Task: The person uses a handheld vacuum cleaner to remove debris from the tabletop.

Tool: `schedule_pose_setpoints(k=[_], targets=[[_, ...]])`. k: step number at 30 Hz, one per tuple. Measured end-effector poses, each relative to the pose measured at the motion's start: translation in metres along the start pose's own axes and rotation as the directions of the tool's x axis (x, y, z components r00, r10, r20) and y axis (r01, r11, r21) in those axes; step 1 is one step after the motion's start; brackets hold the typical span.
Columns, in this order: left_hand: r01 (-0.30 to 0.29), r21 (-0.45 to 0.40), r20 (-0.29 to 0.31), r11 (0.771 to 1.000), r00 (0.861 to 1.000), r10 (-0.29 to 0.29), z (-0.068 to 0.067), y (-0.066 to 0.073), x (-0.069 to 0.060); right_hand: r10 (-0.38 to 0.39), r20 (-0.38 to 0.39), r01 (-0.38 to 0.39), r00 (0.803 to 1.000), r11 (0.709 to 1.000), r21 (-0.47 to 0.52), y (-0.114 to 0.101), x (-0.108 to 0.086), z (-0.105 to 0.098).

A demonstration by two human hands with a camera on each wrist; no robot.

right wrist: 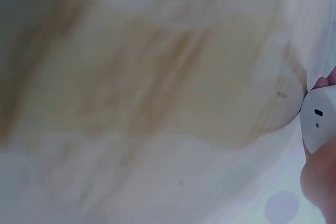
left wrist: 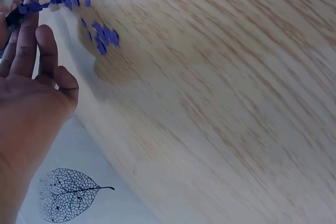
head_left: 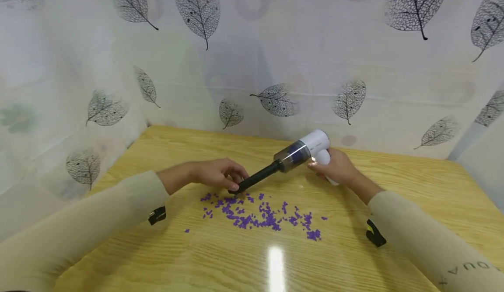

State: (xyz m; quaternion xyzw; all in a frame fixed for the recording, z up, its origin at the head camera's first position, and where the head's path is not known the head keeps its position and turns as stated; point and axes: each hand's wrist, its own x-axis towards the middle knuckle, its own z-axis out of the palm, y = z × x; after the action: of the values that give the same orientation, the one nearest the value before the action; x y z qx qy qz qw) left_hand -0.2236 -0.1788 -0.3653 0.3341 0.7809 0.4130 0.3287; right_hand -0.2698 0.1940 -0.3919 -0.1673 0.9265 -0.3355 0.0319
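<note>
A handheld vacuum cleaner point(head_left: 293, 154), with a white body, a clear dust cup and a long black nozzle point(head_left: 257, 177), slants down to the left over the table. My right hand point(head_left: 339, 167) grips its white handle point(right wrist: 320, 119). At the nozzle's low end, my left hand point(head_left: 218, 174) has thumb and fingers about the tip, pinching it. In the left wrist view, purple bits point(left wrist: 30, 7) show at the nozzle tip beside the left hand point(left wrist: 31, 87), its other fingers loosely bent. Small purple paper scraps point(head_left: 269, 217) lie scattered below the nozzle.
The wooden table point(head_left: 189, 257) meets a white leaf-print curtain point(head_left: 307, 56) at its back and left sides. One stray purple scrap point(head_left: 187, 231) lies left of the pile. Light reflects off the table's front part.
</note>
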Motion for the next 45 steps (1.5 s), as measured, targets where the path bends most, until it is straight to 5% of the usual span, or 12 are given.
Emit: schedule_pose_setpoints(k=[3,11,20,25,33,37,45], targets=[[0.008,-0.066,0.047,0.998,0.999,-0.005,0.000,0.000,0.002,-0.004,-0.006,0.004,1.000,1.000,-0.012,0.001,-0.001,-0.001],[0.047,-0.042,0.054,0.998,0.998,-0.045,0.000,-0.001,0.005,0.007,-0.008,-0.007,1.000,1.000,-0.001,0.003,-0.003,-0.003],[0.014,-0.005,0.075,1.000,0.997,-0.013,0.002,0.000,0.008,0.016,-0.006,-0.016,1.000,1.000,0.002,0.007,-0.007,-0.005],[0.014,-0.071,0.143,0.997,0.990,-0.004,0.002,0.002,0.011,0.020,-0.009,-0.020,1.000,1.000,0.002,0.008,-0.008,-0.007],[0.060,-0.103,0.172,0.993,0.984,-0.042,0.002,0.003,0.014,0.028,-0.009,-0.028,1.000,1.000,0.001,0.011,-0.010,-0.010],[0.047,-0.070,0.148,0.996,0.988,-0.037,0.002,0.003,0.016,0.037,-0.019,-0.037,0.999,0.999,0.012,0.011,-0.012,-0.012],[-0.012,0.093,-0.037,0.996,0.999,0.016,0.004,0.005,0.021,0.042,-0.025,-0.042,0.999,0.999,-0.001,0.018,-0.016,-0.017]])
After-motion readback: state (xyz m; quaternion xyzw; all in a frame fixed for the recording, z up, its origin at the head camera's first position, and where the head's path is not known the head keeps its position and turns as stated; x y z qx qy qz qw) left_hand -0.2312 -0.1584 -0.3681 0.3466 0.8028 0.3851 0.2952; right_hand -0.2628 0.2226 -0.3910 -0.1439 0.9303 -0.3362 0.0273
